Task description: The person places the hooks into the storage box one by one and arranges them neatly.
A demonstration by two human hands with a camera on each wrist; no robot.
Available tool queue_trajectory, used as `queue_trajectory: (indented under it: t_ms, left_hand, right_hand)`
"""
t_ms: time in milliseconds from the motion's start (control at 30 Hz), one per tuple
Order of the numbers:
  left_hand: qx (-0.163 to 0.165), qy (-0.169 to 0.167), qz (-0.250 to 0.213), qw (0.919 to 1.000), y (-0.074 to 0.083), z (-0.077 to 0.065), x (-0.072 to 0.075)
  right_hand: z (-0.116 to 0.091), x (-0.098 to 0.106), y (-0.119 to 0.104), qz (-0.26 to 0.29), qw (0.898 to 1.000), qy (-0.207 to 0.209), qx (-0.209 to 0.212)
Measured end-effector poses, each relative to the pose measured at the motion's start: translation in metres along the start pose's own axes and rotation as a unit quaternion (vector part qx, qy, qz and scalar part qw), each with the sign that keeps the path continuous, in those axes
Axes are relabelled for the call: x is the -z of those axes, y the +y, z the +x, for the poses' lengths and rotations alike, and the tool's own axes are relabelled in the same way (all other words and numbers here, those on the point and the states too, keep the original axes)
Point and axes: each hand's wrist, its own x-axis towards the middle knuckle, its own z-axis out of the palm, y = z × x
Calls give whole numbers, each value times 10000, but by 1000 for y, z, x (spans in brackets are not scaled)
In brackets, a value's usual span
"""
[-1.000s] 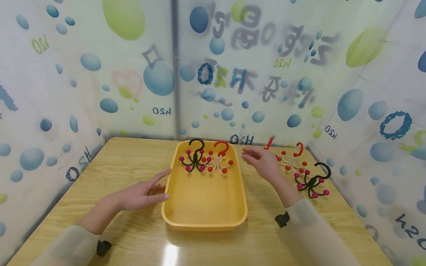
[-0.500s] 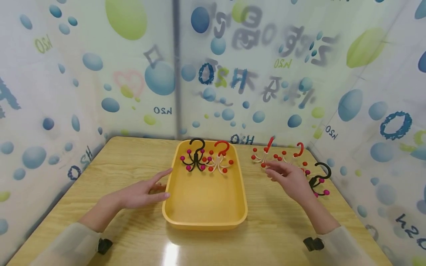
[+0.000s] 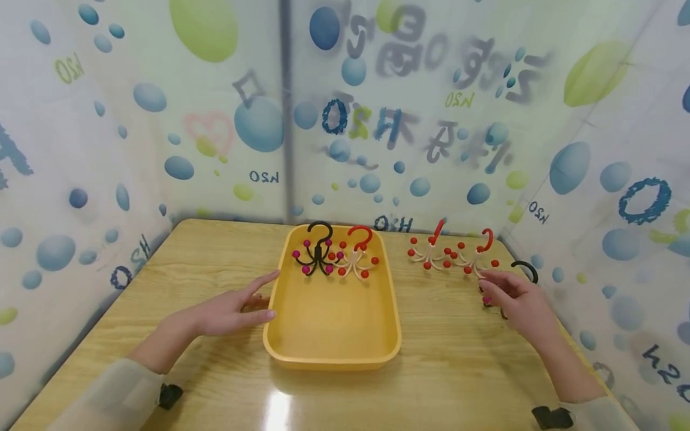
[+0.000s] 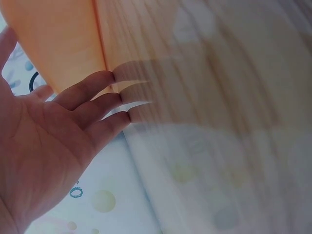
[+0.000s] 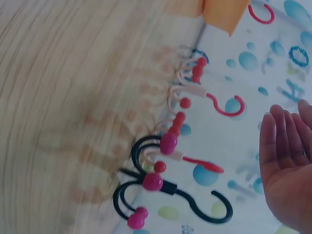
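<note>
The spread left hand (image 3: 229, 312) touched a smooth yellow rounded tray (image 3: 334, 364); the relaxed right hand (image 3: 525, 306) hovered near a curved black magenta-balled hook (image 5: 168, 187), both empty.

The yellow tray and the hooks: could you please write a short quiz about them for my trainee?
1. How many hooks are in the yellow tray?
2. True or false: the left hand holds no hook.
3. In the head view, the right hand hides the middle of which hook? A: outside black hook; B: outside red-and-white hook.

Key:
1. Two: one inside black hook and one inside red-and-white hook.
2. True.
3. A.
</note>
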Motion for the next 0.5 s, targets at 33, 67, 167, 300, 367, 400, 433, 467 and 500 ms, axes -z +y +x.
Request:
queue_trajectory:
  t_ms: [33,67,167,300,367,400,433,467,500]
  left_hand:
    - [2,-6,-4,10000,0,0,0]
    - [2,-12,-1,10000,1,0,1]
    - [3,3,21,10000,2,0,1]
    - [-13,0,26,10000,2,0,1]
    - [-8,-11,10,10000,2,0,1]
    - [-8,-22,0,10000,2,0,1]
    - [-29,-37,10,10000,2,0,1]
    - [-43,-43,11,10000,2,0,1]
    - [-61,-49,15,10000,2,0,1]
  right_hand:
    - [-1,5,2,-19,9999,91,-48]
    - [-1,9,4,-65,9997,202,-82]
    - [0,22,13,-248,9970,685,-266]
    - [3,37,26,-436,9899,1157,-687]
    - [5,43,34,-462,9872,1248,-875]
    - [5,45,38,-459,9858,1292,-972]
    - [6,47,42,-454,9844,1338,-1045]
    - [6,48,46,-450,9834,1364,-1111]
    - [7,50,49,-448,9826,1389,-1151]
